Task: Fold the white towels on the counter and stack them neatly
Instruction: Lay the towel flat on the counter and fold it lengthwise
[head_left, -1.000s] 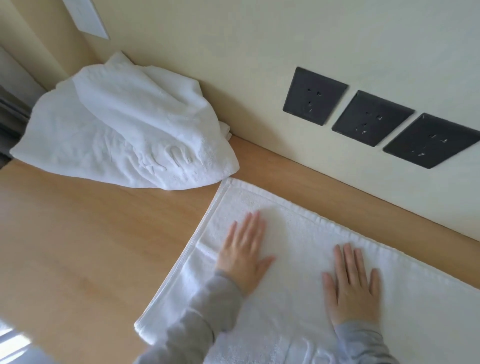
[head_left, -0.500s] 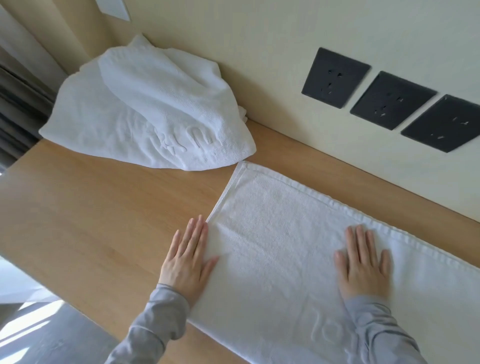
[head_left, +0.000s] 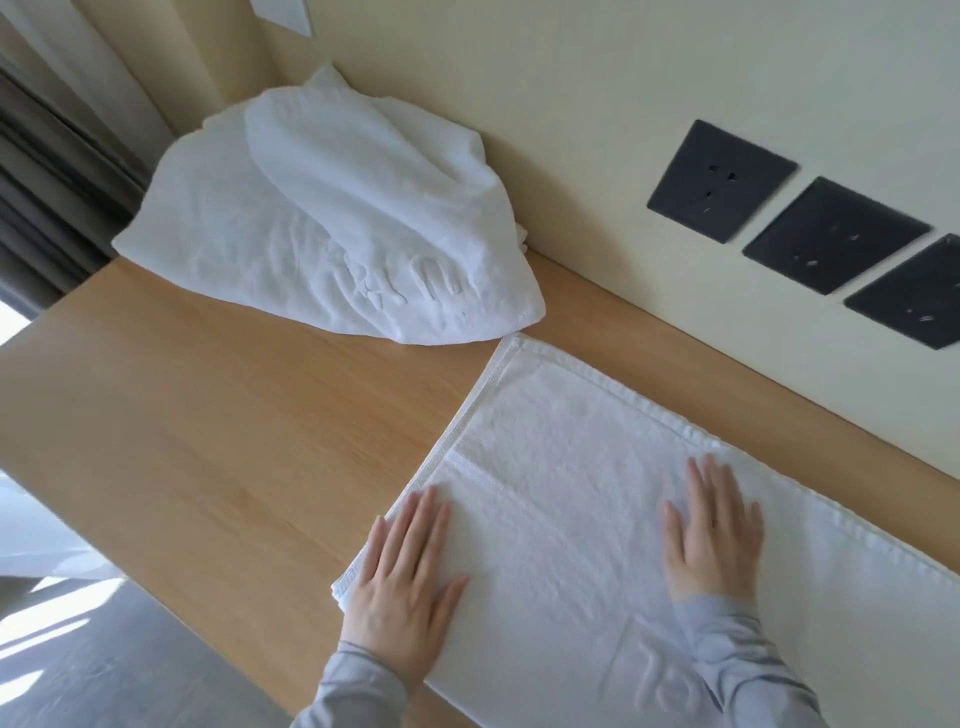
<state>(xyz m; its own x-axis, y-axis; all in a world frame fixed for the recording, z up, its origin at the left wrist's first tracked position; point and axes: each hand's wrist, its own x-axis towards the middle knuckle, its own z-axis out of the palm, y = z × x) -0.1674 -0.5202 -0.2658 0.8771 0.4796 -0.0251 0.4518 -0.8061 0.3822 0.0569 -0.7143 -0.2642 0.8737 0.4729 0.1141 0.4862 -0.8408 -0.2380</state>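
One pale wooden counter (head_left: 218, 457) fills most of the view, running from the lower left toward the right along a cream wall (head_left: 597, 104).

Spread flat on the right part of the counter is a white towel (head_left: 571, 467). Its far hem runs beside the wall, and its right end passes out of view. Its left edge shows more than one layer of cloth, and raised lettering is pressed into the part nearest the person.

A second white towel (head_left: 322, 223) sits crumpled in a loose heap at the far left of the counter, leaning against the wall. It also carries raised lettering. Its lower tip lies just beside the far left corner of the flat towel; whether they touch is unclear.

Dark curtain folds (head_left: 47, 182) hang at the left edge, beyond the counter's end.

Three black square sockets (head_left: 722, 179) are set in a row on the wall above the flat towel.

Both hands press palm down on the flat towel, holding nothing. The left hand (head_left: 402, 587) lies on the near left corner, fingers straight and close together, thumb spread. The right hand (head_left: 711, 540) lies further right, its straight fingertips near the far hem. Grey sleeves (head_left: 353, 691) cover both wrists.
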